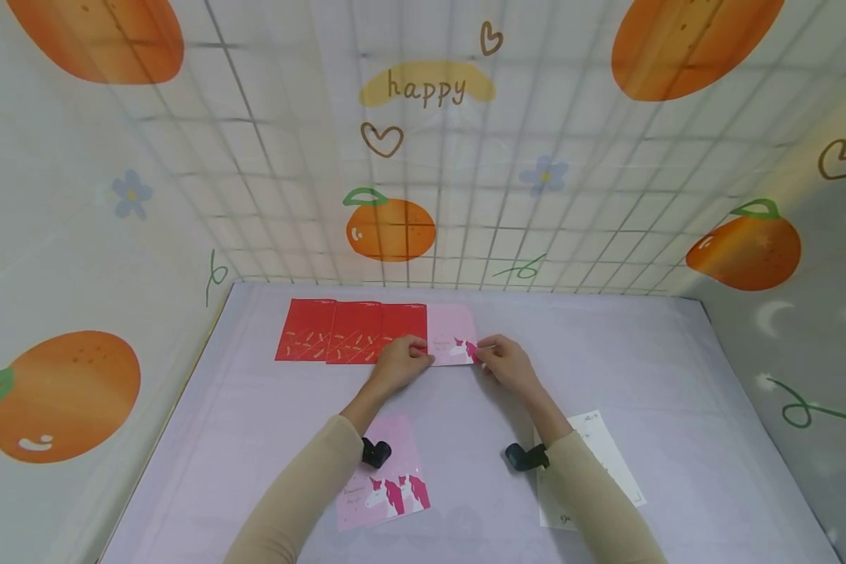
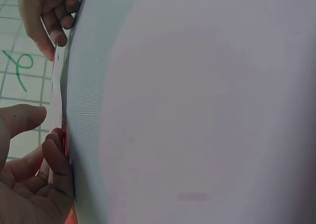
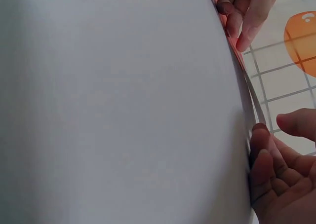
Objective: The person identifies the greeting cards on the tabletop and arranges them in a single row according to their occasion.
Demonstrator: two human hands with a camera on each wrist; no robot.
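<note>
While the pale desk (image 1: 458,407) spreads beneath everything, a row of three overlapping red cards (image 1: 356,329) lies toward its 10 o'clock, a white card (image 1: 598,439) sits partly under the right sleeve near 4 o'clock, and overlapping pink pieces (image 1: 395,478) rest near 8 o'clock. Smaller than these spreads, the two hands flank the row's right end. The left hand (image 1: 400,362) reaches the seam between red and pink, its thumb standing apart from its fingers in its wrist view; the right hand (image 1: 511,362) meets the opposite edge with its fingertips, though the views do not settle whether it pinches or merely touches. Between them, at the desk's 12 o'clock, lies the single pink card (image 1: 453,327), at 2 o'clock from the left hand and 10 o'clock from the right. It should prove light, thin and flexible, probably smooth enough to slide and easily creased, so its side edges near the lower corners seem the best hold, clear of the little unicorn print (image 1: 458,349).
</note>
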